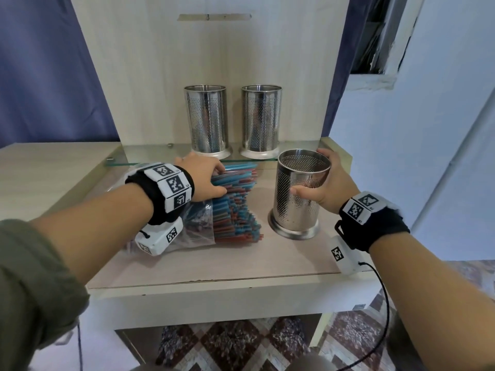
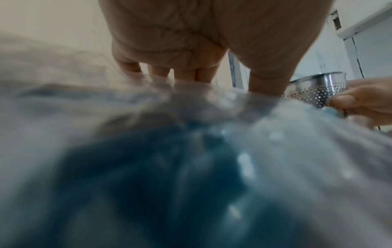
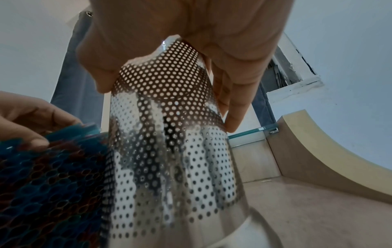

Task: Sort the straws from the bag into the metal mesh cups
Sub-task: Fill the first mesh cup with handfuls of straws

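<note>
A clear plastic bag (image 1: 192, 231) lies on the wooden desk, with a thick bundle of blue and red straws (image 1: 235, 207) sticking out of its open right end. My left hand (image 1: 223, 180) reaches over the bag and grips a bunch of straws at the top of the bundle between thumb and fingers. My right hand (image 1: 313, 178) holds a perforated metal cup (image 1: 297, 199) that stands upright just right of the straws. The right wrist view shows its fingers (image 3: 233, 100) wrapped round the cup (image 3: 169, 151), with the straw ends (image 3: 42, 176) beside it. The left wrist view is mostly blurred bag (image 2: 191, 159).
Two more perforated metal cups (image 1: 206, 121) (image 1: 261, 121) stand side by side on a glass shelf (image 1: 150, 153) against the back panel. The desk's front edge (image 1: 214, 283) is near me. A black cable (image 1: 385, 303) hangs from my right wrist unit.
</note>
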Motion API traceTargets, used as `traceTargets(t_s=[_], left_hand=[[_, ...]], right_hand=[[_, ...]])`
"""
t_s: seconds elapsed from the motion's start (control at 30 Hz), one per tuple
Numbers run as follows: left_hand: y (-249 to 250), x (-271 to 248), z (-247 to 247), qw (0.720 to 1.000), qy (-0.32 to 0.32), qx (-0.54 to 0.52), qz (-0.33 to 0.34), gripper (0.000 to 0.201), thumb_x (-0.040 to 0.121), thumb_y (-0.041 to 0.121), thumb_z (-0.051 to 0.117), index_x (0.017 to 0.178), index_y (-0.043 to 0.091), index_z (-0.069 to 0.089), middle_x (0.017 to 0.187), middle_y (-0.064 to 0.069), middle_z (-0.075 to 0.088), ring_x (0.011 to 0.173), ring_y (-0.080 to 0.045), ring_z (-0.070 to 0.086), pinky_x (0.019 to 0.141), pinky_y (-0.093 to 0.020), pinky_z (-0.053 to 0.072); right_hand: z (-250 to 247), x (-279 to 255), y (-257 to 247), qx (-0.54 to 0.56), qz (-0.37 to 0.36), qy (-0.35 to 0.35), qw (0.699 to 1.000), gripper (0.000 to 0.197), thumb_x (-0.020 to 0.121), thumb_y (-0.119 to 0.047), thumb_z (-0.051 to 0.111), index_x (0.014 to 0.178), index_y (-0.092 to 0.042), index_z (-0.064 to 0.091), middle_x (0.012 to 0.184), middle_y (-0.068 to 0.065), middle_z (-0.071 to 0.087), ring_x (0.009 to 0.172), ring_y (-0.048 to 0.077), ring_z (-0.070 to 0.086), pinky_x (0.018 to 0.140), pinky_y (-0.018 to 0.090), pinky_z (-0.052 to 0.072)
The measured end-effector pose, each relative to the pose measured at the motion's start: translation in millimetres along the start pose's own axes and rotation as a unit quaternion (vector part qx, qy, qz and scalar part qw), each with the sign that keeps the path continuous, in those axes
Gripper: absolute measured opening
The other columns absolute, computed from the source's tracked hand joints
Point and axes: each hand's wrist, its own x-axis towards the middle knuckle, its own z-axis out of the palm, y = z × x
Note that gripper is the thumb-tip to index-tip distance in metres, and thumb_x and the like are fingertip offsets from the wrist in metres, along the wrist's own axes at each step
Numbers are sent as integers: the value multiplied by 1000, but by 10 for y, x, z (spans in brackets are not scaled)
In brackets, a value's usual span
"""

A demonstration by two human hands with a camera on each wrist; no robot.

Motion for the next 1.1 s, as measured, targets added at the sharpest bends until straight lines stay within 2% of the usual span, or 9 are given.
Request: traceTargets(t_s=[0.13, 0.3, 0.4, 0.53, 0.67, 0.77, 0.83, 1.0, 1.1], left_hand=[[65, 25, 24, 994, -34, 105, 22, 35, 85, 52, 56, 114, 32, 58, 106, 2, 59, 108, -27, 44, 89, -40, 34], [87, 41, 48, 988, -25, 148, 37, 29, 85, 49, 56, 105, 28, 57, 107, -1, 55, 109, -26, 43, 88, -40, 33], [67, 53, 44, 991, -8, 126, 50, 19, 87, 43, 55, 90, 24, 52, 96, 0, 59, 99, -24, 52, 84, -38, 30], [10, 78, 23, 995, 19, 79, 65, 19, 93, 41, 51, 93, 24, 43, 85, 6, 53, 89, -24, 55, 82, -36, 27], [32, 91, -21, 990, 32, 75, 111, 30, 95, 49, 46, 97, 24, 30, 73, 12, 42, 72, -20, 45, 81, -34, 32], [68, 147, -102, 987, 25, 65, 143, 36, 94, 50, 46, 98, 15, 42, 79, 2, 55, 70, -20, 52, 67, -33, 39], [72, 199, -158, 987, 33, 28, 153, 39, 93, 50, 48, 102, 12, 50, 85, -3, 60, 71, -21, 55, 64, -32, 42], [136, 268, -332, 980, 83, -75, 165, 33, 92, 46, 53, 95, 14, 55, 77, 0, 58, 65, -16, 52, 56, -23, 38], [205, 259, -478, 971, 93, -140, 168, 22, 93, 39, 55, 85, 20, 50, 68, 5, 50, 58, -10, 46, 55, -24, 35]], right_hand=[[5, 41, 4, -5, 4, 3, 1000, 109, 62, -31, 91, 146, -15, 24, 123, -8, 47, 112, 9, 50, 95, 22, 37], [9, 51, -23, -7, 12, 6, 1000, 110, 64, -30, 90, 148, -14, 21, 121, -9, 44, 112, 9, 47, 97, 22, 35], [11, 49, -37, -4, 15, 11, 1000, 109, 65, -28, 89, 148, -13, 21, 120, -9, 43, 112, 9, 46, 98, 23, 35], [18, 46, -40, 2, 17, 15, 1000, 109, 65, -27, 90, 148, -14, 21, 119, -10, 41, 112, 9, 47, 99, 24, 36], [28, 34, -50, 6, 14, 20, 1000, 106, 66, -24, 89, 147, -14, 23, 117, -11, 40, 111, 9, 48, 98, 22, 35], [34, 35, -51, 9, 15, 20, 1000, 106, 64, -24, 90, 147, -14, 24, 117, -9, 42, 110, 10, 49, 99, 22, 36], [37, 39, -53, 8, 15, 19, 1000, 106, 64, -24, 90, 147, -13, 24, 117, -9, 42, 110, 11, 49, 99, 23, 36], [12, 71, -66, -5, 23, 14, 1000, 107, 64, -24, 90, 147, -14, 23, 112, -12, 39, 109, 11, 48, 98, 23, 36], [-12, 92, -90, -9, 33, 5, 999, 108, 65, -25, 90, 148, -15, 22, 114, -10, 37, 110, 11, 47, 98, 24, 36]])
